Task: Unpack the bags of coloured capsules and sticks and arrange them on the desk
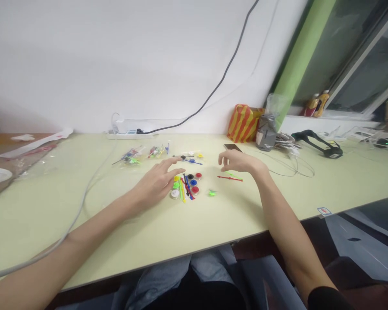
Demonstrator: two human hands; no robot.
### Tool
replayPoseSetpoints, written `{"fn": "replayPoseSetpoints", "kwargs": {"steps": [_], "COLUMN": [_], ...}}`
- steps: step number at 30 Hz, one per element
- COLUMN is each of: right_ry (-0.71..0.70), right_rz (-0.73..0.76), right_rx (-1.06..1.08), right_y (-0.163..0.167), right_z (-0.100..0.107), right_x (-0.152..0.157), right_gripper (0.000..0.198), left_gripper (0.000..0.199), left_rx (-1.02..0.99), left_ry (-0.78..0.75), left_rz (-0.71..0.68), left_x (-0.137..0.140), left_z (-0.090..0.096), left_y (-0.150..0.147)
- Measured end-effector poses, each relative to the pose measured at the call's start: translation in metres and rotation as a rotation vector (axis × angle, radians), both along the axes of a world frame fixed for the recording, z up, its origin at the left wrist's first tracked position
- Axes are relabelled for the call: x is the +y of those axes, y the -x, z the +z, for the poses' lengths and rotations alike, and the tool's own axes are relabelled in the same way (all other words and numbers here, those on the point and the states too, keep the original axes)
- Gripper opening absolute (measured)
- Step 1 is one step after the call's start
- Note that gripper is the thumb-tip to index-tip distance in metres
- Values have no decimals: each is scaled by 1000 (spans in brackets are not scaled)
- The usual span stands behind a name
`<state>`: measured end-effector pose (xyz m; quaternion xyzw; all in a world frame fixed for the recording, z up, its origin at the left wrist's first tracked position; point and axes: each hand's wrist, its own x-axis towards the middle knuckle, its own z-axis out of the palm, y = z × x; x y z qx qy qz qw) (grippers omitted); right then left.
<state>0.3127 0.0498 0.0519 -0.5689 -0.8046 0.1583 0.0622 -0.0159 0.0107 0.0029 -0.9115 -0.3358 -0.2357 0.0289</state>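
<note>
- Spreading thumb and forefinger wide, our left hand (160,178) shows nothing between them at the centre of the frame; we cannot tell whether a fingertip touches the black arrow (178,156) just beyond.
- Our right hand (237,160), right of centre, curls loosely with a narrow gap at the fingertips; we see nothing held in it.
- Just below that hand, we have a red arrow (230,178) and a green arrow (235,175) lying near each other.
- Between our hands, near the centre, the coloured discs (195,189) lie in two columns with a bunch of arrows (183,191) between them; we judge this grouping well advanced.
- A green disc (212,193) sits apart, right of the group; we judge it and the two arrows not yet grouped.
- Farther back, left of centre, we see bundled pieces (131,159), apparently in clear plastic and still unsorted.
</note>
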Motion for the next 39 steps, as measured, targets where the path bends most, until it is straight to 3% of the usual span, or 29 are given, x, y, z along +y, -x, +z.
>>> {"fn": "replayPoseSetpoints", "kwargs": {"steps": [3,7,11,15,20,27,32,39], "right_ry": [121,331,416,339,128,389,442,201], "right_rz": [16,388,530,474,268,241,294,328], "right_rx": [3,206,159,63,-74,-108,-33,22], "right_y": [-8,13,43,47,39,34,34,47], "right_z": [0,0,-9,-13,-10,4,2,-8], "right_x": [1,-12,-23,-22,-24,-30,-24,-21], "right_gripper": [27,24,21,12,23,44,18,6], "left_gripper": [43,42,42,42,41,41,41,40], "left_rx": [23,38,30,39,49,64,68,67], "left_ry": [2,13,23,29,32,52,52,33], "left_rz": [-12,-17,-31,-27,-37,-34,-39,-53], "left_x": [0,1,1,0,0,0,1,1], "left_z": [-1,-2,-1,1,0,2,1,0], "left_y": [0,-1,-1,-1,-1,-1,-1,0]}}
